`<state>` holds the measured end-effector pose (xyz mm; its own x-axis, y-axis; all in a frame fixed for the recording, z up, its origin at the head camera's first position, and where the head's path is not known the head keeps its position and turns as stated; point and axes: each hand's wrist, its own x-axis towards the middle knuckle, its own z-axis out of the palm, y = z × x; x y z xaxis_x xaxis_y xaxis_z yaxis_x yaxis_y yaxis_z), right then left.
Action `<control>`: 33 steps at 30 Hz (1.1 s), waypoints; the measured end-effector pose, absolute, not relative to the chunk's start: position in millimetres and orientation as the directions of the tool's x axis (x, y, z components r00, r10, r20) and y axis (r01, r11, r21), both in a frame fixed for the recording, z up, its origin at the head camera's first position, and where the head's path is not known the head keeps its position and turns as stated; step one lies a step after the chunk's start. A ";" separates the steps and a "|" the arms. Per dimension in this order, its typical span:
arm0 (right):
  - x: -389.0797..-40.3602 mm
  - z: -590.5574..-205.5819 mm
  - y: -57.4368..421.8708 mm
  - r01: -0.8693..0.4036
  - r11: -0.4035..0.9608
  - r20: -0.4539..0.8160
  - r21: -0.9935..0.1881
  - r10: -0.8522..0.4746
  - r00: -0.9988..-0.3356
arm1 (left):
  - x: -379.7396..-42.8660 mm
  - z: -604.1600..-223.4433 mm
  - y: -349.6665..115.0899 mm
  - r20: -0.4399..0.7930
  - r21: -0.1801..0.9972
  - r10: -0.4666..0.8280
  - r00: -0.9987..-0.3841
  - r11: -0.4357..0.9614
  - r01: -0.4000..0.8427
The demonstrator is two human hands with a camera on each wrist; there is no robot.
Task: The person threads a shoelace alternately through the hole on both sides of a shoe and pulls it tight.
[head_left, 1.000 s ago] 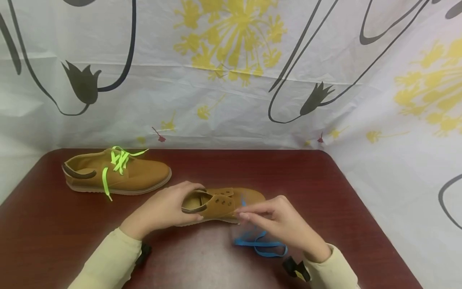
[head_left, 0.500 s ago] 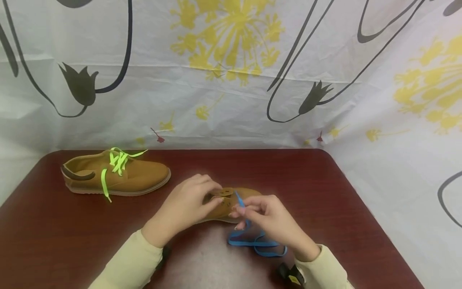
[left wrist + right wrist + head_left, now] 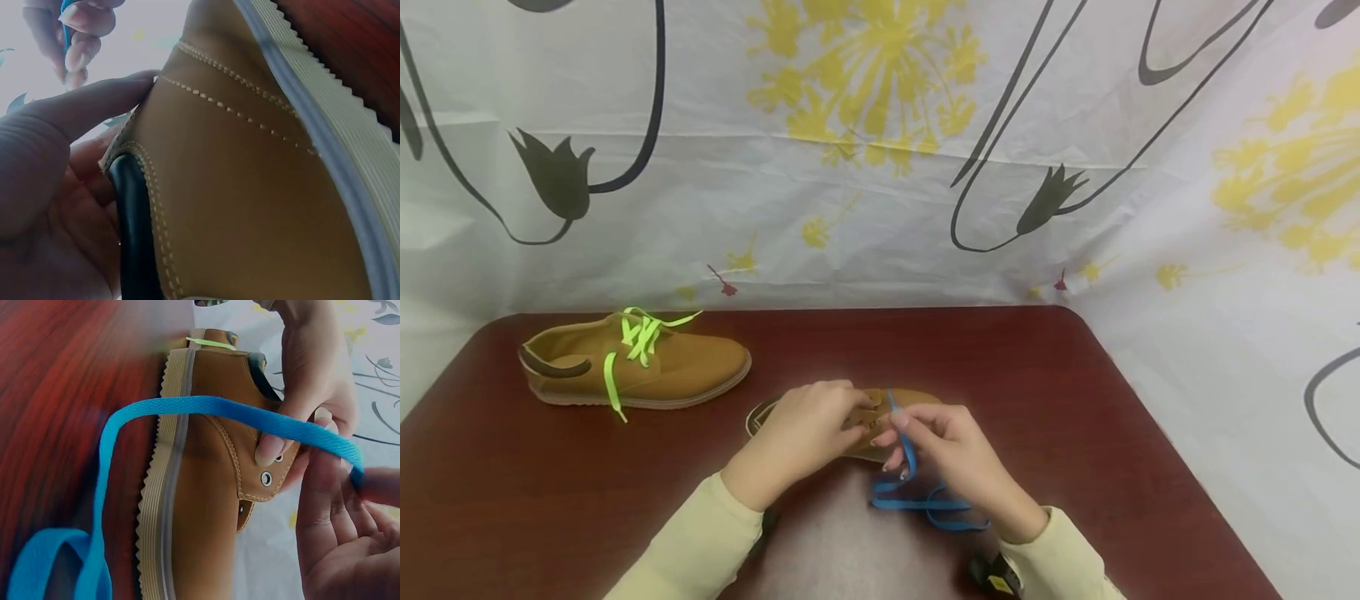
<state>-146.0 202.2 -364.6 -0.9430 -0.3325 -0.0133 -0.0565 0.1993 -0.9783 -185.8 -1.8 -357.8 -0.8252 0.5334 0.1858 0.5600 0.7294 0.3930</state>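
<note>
A tan shoe (image 3: 917,397) stands on the table with its toe to the right. My left hand (image 3: 805,435) holds its eyelet flap. In the right wrist view that thumb lies on the flap beside a metal eyelet (image 3: 267,479), with fingers behind. My right hand (image 3: 958,454) pinches a flat blue shoelace (image 3: 187,405) near one end, just above the shoe's front. The lace's tip points up past the fingertips in the head view. The rest of it hangs down and lies looped on the table. My left hand covers much of the shoe's opening.
Another tan shoe (image 3: 696,367), laced in neon green, stands at the back left of the dark red table (image 3: 1037,383). A white sheet (image 3: 865,275) with printed flowers hangs behind the table and along its right side.
My left hand has moved right, from the shoe's heel opening to its eyelet flap. My right hand has raised the blue lace end, now pointing upward beside the flap.
</note>
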 end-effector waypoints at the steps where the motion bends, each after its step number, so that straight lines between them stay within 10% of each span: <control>1: -146.2 -364.6 201.6 -0.044 0.202 -0.024 -0.979 -0.322 -0.946 | -186.1 -357.7 -1.7 0.174 0.395 0.533 -0.828 0.733 0.554; 33: -141.5 -379.3 194.2 -0.028 0.386 -0.138 -0.922 -0.395 -0.908 | -184.1 -360.8 -2.2 0.219 0.349 0.540 -0.813 0.734 0.582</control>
<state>-141.5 194.2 -379.3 -0.9083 -0.3949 -0.1378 -0.0280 0.3860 -0.9221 -184.1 -2.2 -360.8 -0.8125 0.5402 0.2191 0.5823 0.7345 0.3486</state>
